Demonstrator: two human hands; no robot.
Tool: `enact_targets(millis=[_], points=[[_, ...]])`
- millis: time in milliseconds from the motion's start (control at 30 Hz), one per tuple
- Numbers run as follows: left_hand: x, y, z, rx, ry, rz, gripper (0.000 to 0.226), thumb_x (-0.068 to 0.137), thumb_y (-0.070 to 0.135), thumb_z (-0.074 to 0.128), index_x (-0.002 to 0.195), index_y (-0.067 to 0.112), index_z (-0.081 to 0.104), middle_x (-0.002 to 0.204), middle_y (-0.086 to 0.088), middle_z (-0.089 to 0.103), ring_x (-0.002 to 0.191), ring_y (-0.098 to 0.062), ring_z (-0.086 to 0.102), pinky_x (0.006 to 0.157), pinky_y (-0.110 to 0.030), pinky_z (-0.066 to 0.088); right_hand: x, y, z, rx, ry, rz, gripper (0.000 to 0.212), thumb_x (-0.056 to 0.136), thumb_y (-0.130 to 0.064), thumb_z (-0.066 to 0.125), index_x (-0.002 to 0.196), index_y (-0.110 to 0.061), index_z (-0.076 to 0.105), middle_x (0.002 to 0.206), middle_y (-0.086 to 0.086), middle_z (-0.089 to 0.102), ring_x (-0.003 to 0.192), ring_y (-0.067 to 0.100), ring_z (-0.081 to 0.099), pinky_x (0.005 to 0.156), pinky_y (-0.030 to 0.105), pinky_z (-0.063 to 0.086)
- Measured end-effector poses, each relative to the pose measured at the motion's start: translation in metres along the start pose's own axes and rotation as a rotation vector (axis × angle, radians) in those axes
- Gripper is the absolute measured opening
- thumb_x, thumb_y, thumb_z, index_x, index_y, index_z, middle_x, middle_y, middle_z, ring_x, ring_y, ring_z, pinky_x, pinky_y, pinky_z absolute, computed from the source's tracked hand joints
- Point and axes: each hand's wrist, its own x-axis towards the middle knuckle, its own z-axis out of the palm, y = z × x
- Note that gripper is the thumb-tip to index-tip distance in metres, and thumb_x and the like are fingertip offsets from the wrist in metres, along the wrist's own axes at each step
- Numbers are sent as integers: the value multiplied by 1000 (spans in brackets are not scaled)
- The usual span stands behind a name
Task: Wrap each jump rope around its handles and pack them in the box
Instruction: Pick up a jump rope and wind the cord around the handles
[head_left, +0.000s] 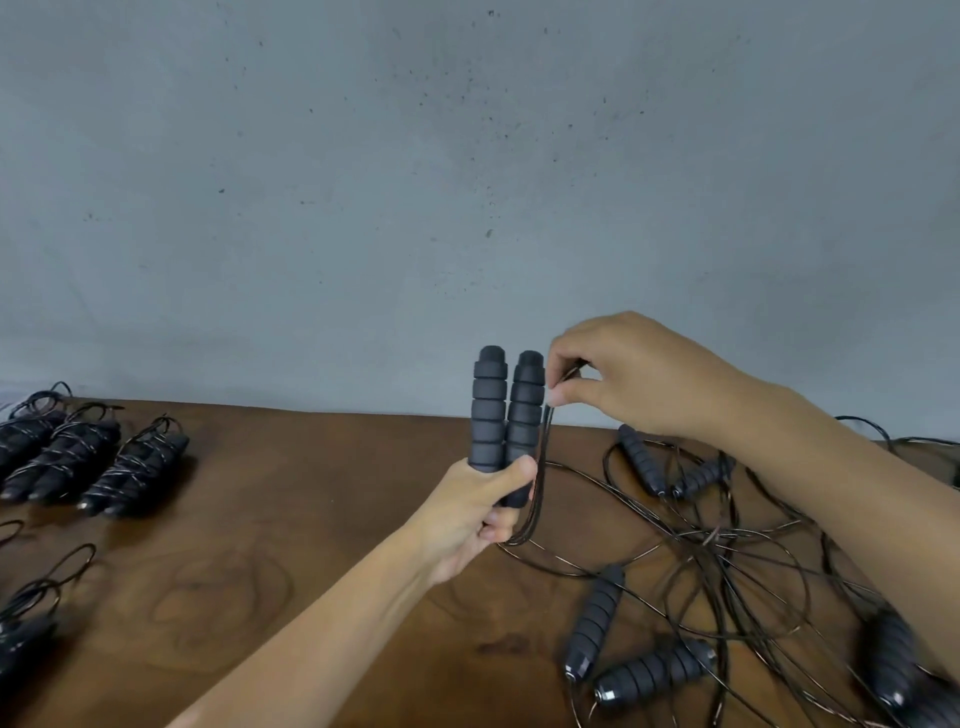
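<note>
My left hand (478, 512) grips the lower ends of two black ribbed foam handles (506, 415), held upright side by side above the wooden table (311, 519). My right hand (623, 374) pinches the thin black rope (543, 457) beside the top of the right handle. From the pinch the rope runs down along the handles in a few strands, loops under my left fingers and trails onto the table. No box is in view.
Three wrapped rope bundles (88, 462) lie at the table's left, with more wrapped ropes (26, 623) at the left edge. Loose handles (649, 670) and tangled ropes (727, 545) cover the right side. A grey wall (467, 156) stands behind the table.
</note>
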Motion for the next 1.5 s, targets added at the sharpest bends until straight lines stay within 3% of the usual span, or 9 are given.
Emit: enact_targets(millis=[300, 467, 633, 767, 867, 1033, 1233, 1367, 1500], points=[[-7, -1, 26, 151, -204, -179, 74, 78, 70, 60, 112, 4, 66, 88, -2, 68, 51, -3, 30, 49, -15, 24, 19, -35, -7, -86, -91, -133, 16, 86, -29, 78, 89, -22, 64, 89, -14, 59, 88, 10, 55, 79, 41, 51], [-14, 7, 42, 244, -260, -206, 80, 67, 75, 75, 107, 6, 70, 85, -3, 66, 55, -5, 28, 48, -14, 24, 34, -47, -1, -98, -178, -174, 15, 87, -28, 77, 86, -22, 63, 89, -11, 62, 88, 13, 57, 76, 41, 51], [-25, 16, 49, 452, -276, -172, 15, 93, 42, 78, 90, 28, 75, 80, -1, 65, 63, -14, 27, 54, -23, 20, 43, -49, 7, -63, -273, -123, 16, 82, -28, 82, 83, -23, 67, 88, -8, 67, 84, 14, 60, 72, 37, 51], [-32, 12, 47, 587, -289, -64, 26, 95, 27, 77, 70, 30, 72, 77, -2, 64, 64, -16, 40, 55, -25, 29, 44, -38, 13, 53, -358, -68, 13, 81, -27, 85, 83, -21, 73, 84, -8, 71, 76, 4, 61, 67, 22, 47], [-38, 12, 42, 602, -302, -5, 16, 95, 27, 78, 84, 16, 75, 77, 1, 67, 67, -18, 48, 56, -22, 37, 38, -22, 12, 180, -420, 6, 10, 83, -26, 84, 83, -20, 77, 81, -9, 72, 74, 3, 62, 69, 18, 46], [-43, 11, 39, 521, -219, 168, 18, 94, 25, 77, 91, 8, 71, 85, -20, 66, 75, -22, 54, 70, -35, 45, 24, 2, 18, 343, -495, 164, 15, 96, -14, 70, 82, -15, 75, 71, -14, 74, 65, -1, 67, 67, 17, 50], [-40, 7, 26, 321, -82, 211, 18, 93, 25, 74, 80, 14, 67, 76, 6, 63, 62, -8, 45, 55, -23, 35, -10, 0, 26, 374, -366, 134, 40, 99, 8, 51, 59, 6, 52, 55, 15, 61, 51, 2, 53, 64, 19, 44], [-34, 4, 15, 129, 28, 192, 40, 85, 41, 80, 108, 9, 73, 83, -6, 66, 68, -17, 44, 59, -31, 26, -20, 4, 53, 527, -242, 192, 33, 98, -8, 64, 69, -22, 66, 61, -6, 67, 51, 8, 49, 58, 17, 42], [-29, 7, 3, -25, 119, 167, 25, 84, 41, 86, 93, 22, 73, 81, -5, 65, 63, -15, 37, 58, -31, 17, -41, 0, 73, 504, -204, 214, 22, 101, -30, 62, 86, -22, 75, 74, -6, 72, 55, 6, 53, 61, 15, 44]])
